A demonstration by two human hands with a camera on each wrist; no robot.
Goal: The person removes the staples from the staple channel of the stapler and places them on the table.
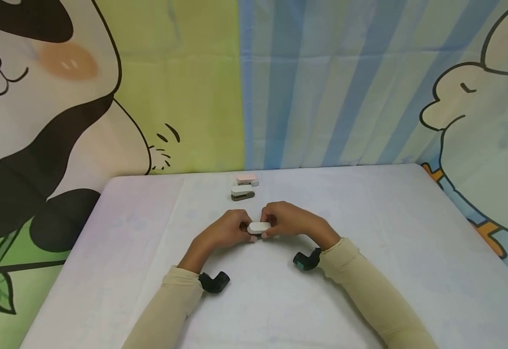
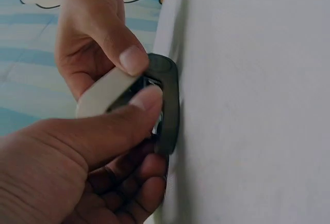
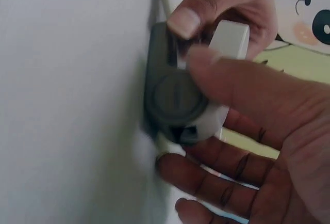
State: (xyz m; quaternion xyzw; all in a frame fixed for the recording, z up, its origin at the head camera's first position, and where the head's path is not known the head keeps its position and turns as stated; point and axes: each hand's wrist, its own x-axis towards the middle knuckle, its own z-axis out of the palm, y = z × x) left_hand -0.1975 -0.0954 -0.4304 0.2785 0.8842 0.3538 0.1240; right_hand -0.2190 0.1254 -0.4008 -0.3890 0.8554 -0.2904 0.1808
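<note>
A small stapler with a white top and a dark grey base is held between both hands near the table's middle. My left hand grips one end. In the left wrist view its thumb lies in the gap between the raised white arm and the grey base. At the other end, my right hand pinches the hinge side. The right wrist view shows the round grey hinge beside the right thumb, with the left thumb further up on the base.
Beyond the hands stand a second white and grey stapler and a pink stapler. A white cloth covers the table. A cartoon-printed curtain hangs behind it. Black wrist cameras sit at both sleeves.
</note>
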